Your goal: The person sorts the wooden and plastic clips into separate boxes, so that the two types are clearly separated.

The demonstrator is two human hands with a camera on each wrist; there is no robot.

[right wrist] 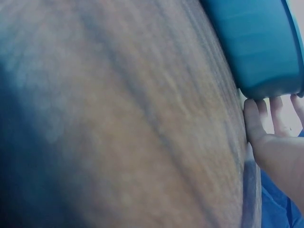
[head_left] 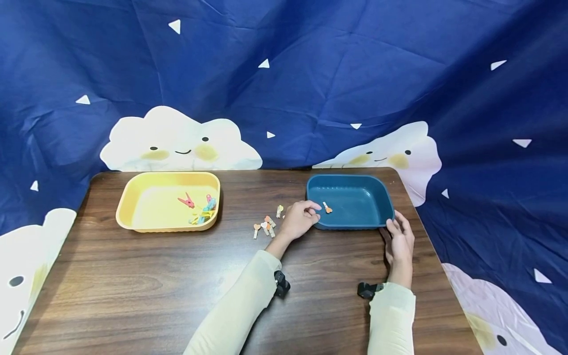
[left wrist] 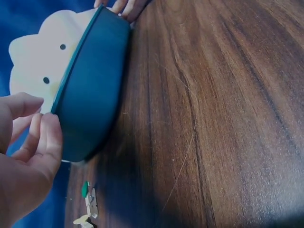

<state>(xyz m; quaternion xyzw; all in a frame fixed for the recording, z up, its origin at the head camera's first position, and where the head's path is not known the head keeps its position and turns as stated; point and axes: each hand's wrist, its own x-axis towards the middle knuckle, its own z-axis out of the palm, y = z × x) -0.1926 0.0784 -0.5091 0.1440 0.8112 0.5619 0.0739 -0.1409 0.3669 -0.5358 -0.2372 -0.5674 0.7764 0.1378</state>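
Keeping the blue bin (head_left: 350,227) steady needs only light pressure from the right hand (head_left: 401,242), its extended fingers touching the corner; the left hand (head_left: 299,220), loosely curled, seemingly empty, should clear the rim gently. One orange-topped clip (head_left: 328,209) lies inside; other clips (head_left: 265,227) lie on the bench (head_left: 146,286).
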